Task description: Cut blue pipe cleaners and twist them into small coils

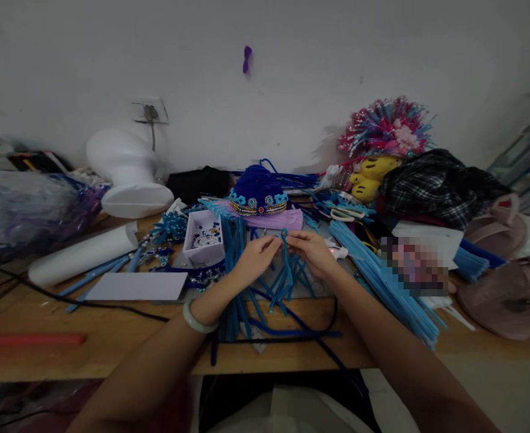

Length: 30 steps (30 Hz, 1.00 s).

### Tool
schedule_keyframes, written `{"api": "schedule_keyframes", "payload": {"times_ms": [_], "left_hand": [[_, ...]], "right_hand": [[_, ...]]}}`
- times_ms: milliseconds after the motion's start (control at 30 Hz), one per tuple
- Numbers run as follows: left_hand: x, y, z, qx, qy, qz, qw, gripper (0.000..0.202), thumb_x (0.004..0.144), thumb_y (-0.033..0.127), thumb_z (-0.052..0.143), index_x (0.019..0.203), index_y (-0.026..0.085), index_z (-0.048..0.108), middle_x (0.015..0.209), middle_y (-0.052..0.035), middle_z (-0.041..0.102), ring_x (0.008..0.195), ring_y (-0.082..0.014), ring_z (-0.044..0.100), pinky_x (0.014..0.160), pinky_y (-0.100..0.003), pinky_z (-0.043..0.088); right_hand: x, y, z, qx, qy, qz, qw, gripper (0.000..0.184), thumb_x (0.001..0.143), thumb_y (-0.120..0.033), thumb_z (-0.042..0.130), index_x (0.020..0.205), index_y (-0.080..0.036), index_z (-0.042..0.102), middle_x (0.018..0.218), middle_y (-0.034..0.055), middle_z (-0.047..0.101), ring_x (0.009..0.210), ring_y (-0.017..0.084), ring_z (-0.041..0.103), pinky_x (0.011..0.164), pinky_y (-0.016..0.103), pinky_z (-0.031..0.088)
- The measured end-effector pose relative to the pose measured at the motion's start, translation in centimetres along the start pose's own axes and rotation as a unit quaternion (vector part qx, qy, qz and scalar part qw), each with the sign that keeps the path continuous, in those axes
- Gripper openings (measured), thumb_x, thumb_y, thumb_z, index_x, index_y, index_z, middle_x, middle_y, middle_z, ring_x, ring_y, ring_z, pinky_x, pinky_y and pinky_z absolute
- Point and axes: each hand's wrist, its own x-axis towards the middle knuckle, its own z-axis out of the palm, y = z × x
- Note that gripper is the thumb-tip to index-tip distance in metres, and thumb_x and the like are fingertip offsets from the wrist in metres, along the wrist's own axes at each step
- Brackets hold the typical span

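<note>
My left hand and my right hand meet over the middle of the table, fingers closed from both sides on a light-blue pipe cleaner. Its top is bent into a small loop and its tail hangs down. Beneath the hands lie several short blue pipe cleaners. Just behind them sits a dark-blue fuzzy headpiece with a beaded, jewelled band, resting on a lilac piece. A small white box of beads stands to the left of my left hand.
Long blue pipe cleaners lie to the right, near white-handled scissors. On the left are a white card, a white roll and a white foam head. A black cord crosses the wooden table.
</note>
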Motion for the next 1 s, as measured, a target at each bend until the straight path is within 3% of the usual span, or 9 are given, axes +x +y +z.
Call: {"api": "schedule_keyframes", "payload": {"times_ms": [133,300,500,633,833,933,1000], "left_hand": [[0.26,0.16,-0.24,-0.086,-0.009,-0.047,0.995,0.022,0.073,0.034,0.048,0.060,0.015,0.048,0.049,0.0058,0.043,0.039,-0.0060,0.040,0.041,-0.020,0.031],[0.27,0.48,-0.31,-0.215,0.007,-0.077,0.974,0.023,0.066,0.029,0.059,0.084,0.016,0.051,0.052,0.0076,0.047,0.038,-0.0046,0.041,0.040,-0.018,0.029],[0.29,0.27,-0.41,-0.312,0.010,-0.097,0.945,0.019,0.063,0.024,0.062,0.072,0.014,0.049,0.050,0.0053,0.052,0.045,-0.0046,0.047,0.048,-0.017,0.036],[0.27,0.28,-0.33,-0.352,0.026,-0.109,0.929,0.018,0.062,0.023,0.063,0.068,0.013,0.049,0.051,0.0047,0.053,0.047,-0.0048,0.048,0.051,-0.018,0.037],[0.25,0.30,-0.22,-0.346,0.017,-0.127,0.930,0.019,0.062,0.024,0.062,0.065,0.014,0.045,0.053,0.0043,0.055,0.047,-0.0051,0.050,0.050,-0.018,0.037],[0.30,0.09,-0.22,-0.286,0.013,-0.114,0.951,0.021,0.068,0.033,0.055,0.065,0.016,0.043,0.053,0.0052,0.052,0.043,-0.0059,0.048,0.046,-0.019,0.036],[0.38,-0.17,-0.25,-0.183,-0.008,-0.090,0.979,0.025,0.071,0.037,0.051,0.061,0.016,0.043,0.046,0.0071,0.045,0.038,-0.0058,0.042,0.043,-0.020,0.032]], "right_hand": [[-0.12,-0.02,0.14,0.004,-0.006,0.008,1.000,0.019,0.050,-0.024,0.071,0.066,-0.017,0.066,0.059,-0.0035,0.058,0.054,0.007,0.048,0.057,0.023,0.037],[-0.32,0.05,0.23,0.003,-0.040,0.023,0.999,0.017,0.054,-0.022,0.068,0.069,-0.017,0.064,0.064,-0.0025,0.060,0.057,0.008,0.050,0.057,0.023,0.038],[-0.38,0.32,0.46,0.043,-0.080,0.033,0.995,0.018,0.058,-0.025,0.067,0.073,-0.016,0.060,0.061,-0.0025,0.058,0.057,0.009,0.052,0.059,0.024,0.040],[-0.28,0.63,0.43,0.006,-0.094,0.048,0.994,0.020,0.062,-0.033,0.064,0.063,-0.013,0.060,0.060,0.0001,0.059,0.053,0.008,0.050,0.055,0.024,0.039],[-0.43,0.13,0.56,-0.058,-0.068,0.047,0.995,0.022,0.063,-0.035,0.061,0.059,-0.014,0.059,0.053,-0.0018,0.055,0.048,0.007,0.047,0.050,0.023,0.036],[-0.51,0.04,0.63,-0.084,-0.057,0.047,0.994,0.021,0.063,-0.035,0.059,0.056,-0.015,0.057,0.049,-0.0036,0.052,0.045,0.007,0.045,0.049,0.022,0.035],[-0.46,0.24,0.59,-0.103,-0.046,0.037,0.993,0.021,0.063,-0.034,0.060,0.053,-0.017,0.054,0.046,-0.0048,0.050,0.043,0.007,0.043,0.047,0.022,0.033]]}}
